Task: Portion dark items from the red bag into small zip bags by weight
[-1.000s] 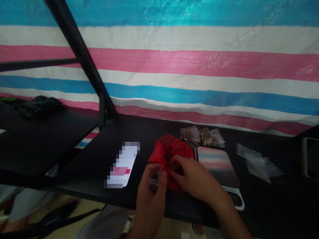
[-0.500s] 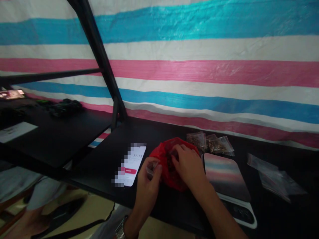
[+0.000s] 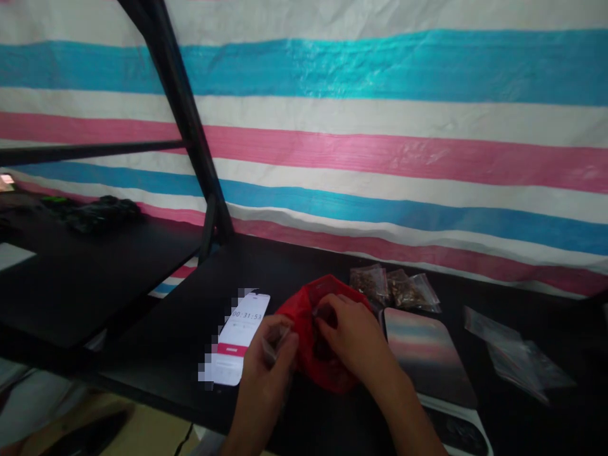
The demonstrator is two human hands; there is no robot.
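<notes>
My left hand (image 3: 266,373) is closed around a small clear plastic bag (image 3: 270,349), partly hidden by the fingers, at the left rim of an opened red bag (image 3: 330,379). My right hand (image 3: 354,332) reaches over the red bag's mouth with thumb and fingers bent together inside it. Whatever those fingertips hold is too dark to make out. Dark contents show dimly within the red bag. Behind it lie several small zip bags (image 3: 412,291) filled with brown dried bits.
A kitchen scale (image 3: 427,354) with a shiny plate stands right of the red bag. Flat clear zip bags (image 3: 517,364) lie farther right. On the left, a phone (image 3: 240,335) shows a timer. A black metal frame (image 3: 190,126) rises behind, before a striped tarp (image 3: 380,114).
The view has shifted slightly, so the table things sit lower and a little left. My right fingers stay in the red bag; my left hand still holds the small plastic bag.
</notes>
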